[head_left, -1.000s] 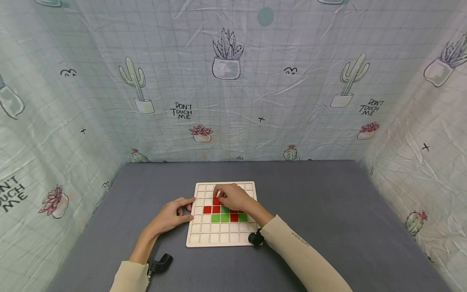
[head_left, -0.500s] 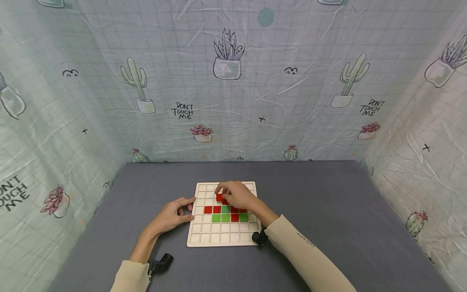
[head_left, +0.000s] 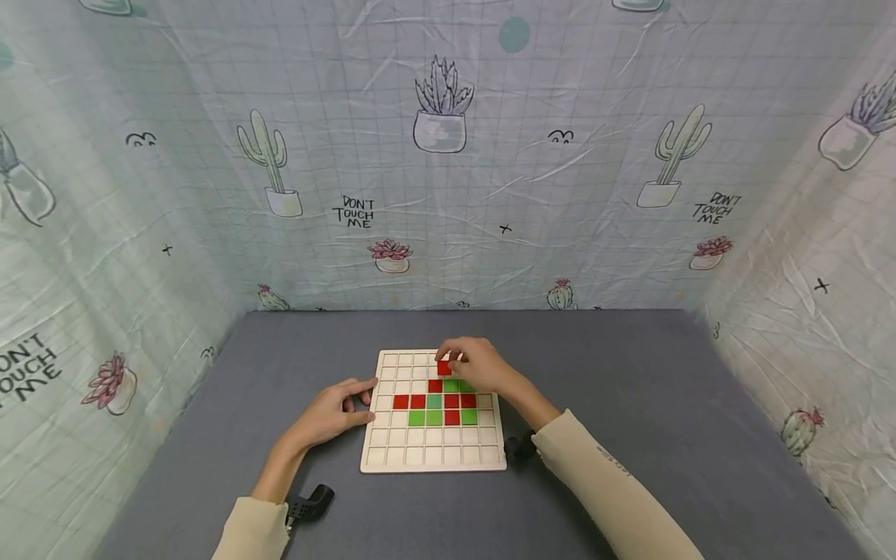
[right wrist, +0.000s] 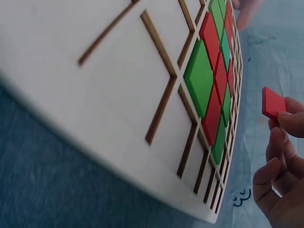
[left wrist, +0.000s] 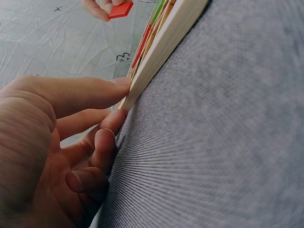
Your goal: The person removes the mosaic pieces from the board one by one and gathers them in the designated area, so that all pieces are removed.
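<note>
At left, the person's left hand touches the left edge of a pale wooden gridded board, thumb and fingertips apart along it; only the left wrist view shows the board's thick side against the woven grey cloth. Flat red and green square tiles fill cells mid-board. Farther right, the right hand pinches a thin red square tile, which seems over the far rows from the head, but the right wrist view shows it lifted clear.
</note>
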Motion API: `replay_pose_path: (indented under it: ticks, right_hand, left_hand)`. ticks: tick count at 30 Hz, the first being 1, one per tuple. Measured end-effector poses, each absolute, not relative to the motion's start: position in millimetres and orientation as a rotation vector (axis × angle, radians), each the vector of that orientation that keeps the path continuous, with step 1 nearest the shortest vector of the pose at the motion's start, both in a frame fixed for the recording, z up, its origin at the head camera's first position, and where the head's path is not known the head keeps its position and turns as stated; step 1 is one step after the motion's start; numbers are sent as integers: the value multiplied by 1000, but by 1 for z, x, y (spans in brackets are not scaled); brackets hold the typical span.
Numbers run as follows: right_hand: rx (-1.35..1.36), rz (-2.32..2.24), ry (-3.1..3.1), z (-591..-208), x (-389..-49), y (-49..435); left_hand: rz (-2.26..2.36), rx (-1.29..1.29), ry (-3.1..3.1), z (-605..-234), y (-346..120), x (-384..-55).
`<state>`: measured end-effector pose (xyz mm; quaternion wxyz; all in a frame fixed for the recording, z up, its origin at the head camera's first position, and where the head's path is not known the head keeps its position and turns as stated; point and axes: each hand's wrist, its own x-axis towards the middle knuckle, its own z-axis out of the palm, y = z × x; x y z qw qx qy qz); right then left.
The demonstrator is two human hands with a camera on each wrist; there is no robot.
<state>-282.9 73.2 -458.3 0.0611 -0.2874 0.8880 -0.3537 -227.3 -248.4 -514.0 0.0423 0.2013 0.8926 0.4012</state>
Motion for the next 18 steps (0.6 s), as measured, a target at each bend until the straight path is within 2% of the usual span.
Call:
replay_pose_path:
  ticks: [18]
  right_hand:
    - [-806, -1155, 2689, -458, -291, 123]
  left_hand:
    - [1230, 625, 2711, -512, -250, -226]
